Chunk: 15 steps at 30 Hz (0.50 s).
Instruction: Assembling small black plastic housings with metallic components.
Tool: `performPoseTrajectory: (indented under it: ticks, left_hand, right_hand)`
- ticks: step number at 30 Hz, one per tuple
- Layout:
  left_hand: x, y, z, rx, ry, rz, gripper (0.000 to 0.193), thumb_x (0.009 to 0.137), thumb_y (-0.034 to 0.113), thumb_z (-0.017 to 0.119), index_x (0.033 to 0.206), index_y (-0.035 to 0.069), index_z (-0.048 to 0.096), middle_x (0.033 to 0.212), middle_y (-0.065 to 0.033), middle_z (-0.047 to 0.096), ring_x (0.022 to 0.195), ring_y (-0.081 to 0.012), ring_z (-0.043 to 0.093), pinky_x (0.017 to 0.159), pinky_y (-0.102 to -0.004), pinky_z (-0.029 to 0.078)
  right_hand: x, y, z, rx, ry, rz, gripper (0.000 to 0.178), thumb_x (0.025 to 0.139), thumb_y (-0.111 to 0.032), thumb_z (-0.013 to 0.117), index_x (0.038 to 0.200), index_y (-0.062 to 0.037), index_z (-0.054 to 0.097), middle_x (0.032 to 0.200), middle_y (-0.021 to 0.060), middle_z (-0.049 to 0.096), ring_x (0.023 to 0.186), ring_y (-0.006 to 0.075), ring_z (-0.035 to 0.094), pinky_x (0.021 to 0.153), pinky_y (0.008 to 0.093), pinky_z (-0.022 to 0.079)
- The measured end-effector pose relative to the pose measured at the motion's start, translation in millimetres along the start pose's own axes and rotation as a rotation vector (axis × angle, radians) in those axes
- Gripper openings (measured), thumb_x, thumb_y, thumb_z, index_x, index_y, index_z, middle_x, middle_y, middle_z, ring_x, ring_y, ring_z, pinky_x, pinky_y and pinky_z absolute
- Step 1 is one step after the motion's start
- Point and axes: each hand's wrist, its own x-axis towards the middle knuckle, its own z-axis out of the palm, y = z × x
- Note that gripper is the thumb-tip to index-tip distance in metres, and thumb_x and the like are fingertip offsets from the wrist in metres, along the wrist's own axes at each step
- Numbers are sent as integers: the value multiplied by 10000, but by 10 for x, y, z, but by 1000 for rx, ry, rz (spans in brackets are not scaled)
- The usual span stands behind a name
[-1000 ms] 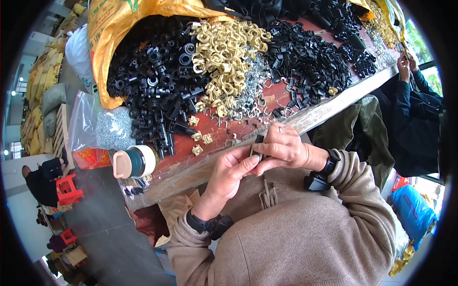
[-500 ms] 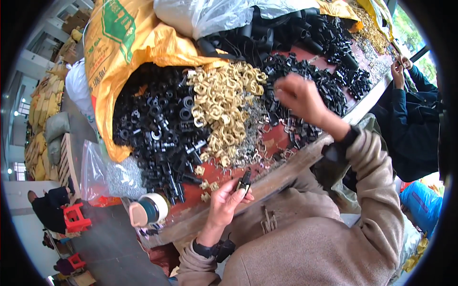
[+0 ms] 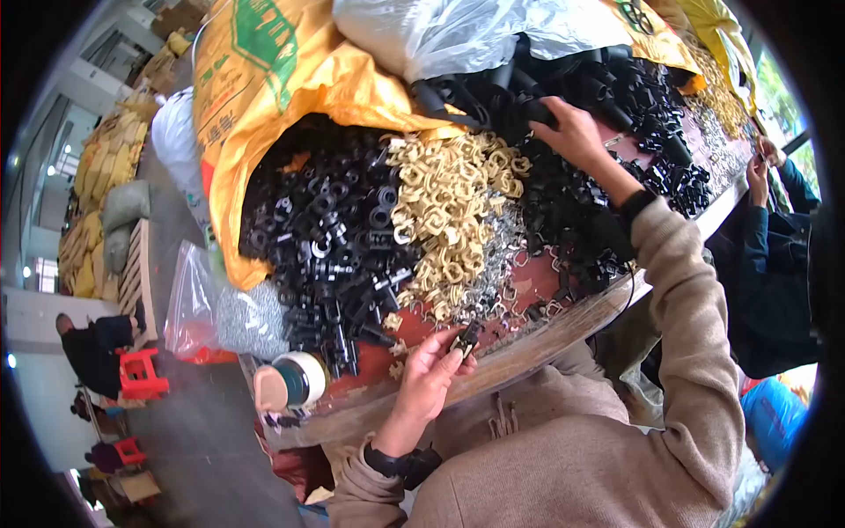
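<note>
My left hand [image 3: 429, 380] is closed near the table's front edge, pinching a small black plastic part [image 3: 466, 337] with a pale piece showing at its lower end. Farther off, my right hand [image 3: 576, 139] reaches over the heap, thumb and fingers on either side of the end of a black tube [image 3: 525, 114]. Below that hand spreads a pile of small black clips [image 3: 563, 211]. Cream-coloured rings [image 3: 453, 211] lie heaped in the middle, with small metal bits [image 3: 500, 251] beside them. Black plastic fittings [image 3: 321, 233] spill from an orange woven sack [image 3: 231, 176].
A roll of tape-like shape [image 3: 299, 378] stands at the table's left corner, next to a clear bag of grey bits [image 3: 251, 321]. Clear plastic sheeting [image 3: 484, 35] covers the back. At right, another person's hands [image 3: 764, 167] work at the table edge [image 3: 563, 321].
My right hand has moved away from me, from above the black clips to the black tubes. My left hand keeps its hold on the small black part. The view has shifted slightly.
</note>
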Motion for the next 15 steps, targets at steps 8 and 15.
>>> performPoseTrajectory:
  ticks: [8, 15]
  left_hand:
    - [-182, 70, 117, -131, 13, -36, 291, 840, 100, 507, 1113, 6, 471, 742, -22, 527, 609, -63, 490, 552, -170, 411]
    - [-345, 46, 291, 192, -95, 113, 319, 819, 129, 550, 1087, -29, 484, 711, -16, 518, 588, -61, 479, 484, -175, 387]
  right_hand:
    - [-994, -578, -791, 347, -108, -414, 369, 700, -283, 634, 909, 9, 546, 824, 74, 530, 754, 183, 513, 675, 274, 403]
    - [-1990, -1120, -658, 754, -495, -418, 380, 662, -251, 698, 932, -19, 565, 856, 105, 564, 769, 239, 551, 663, 330, 438]
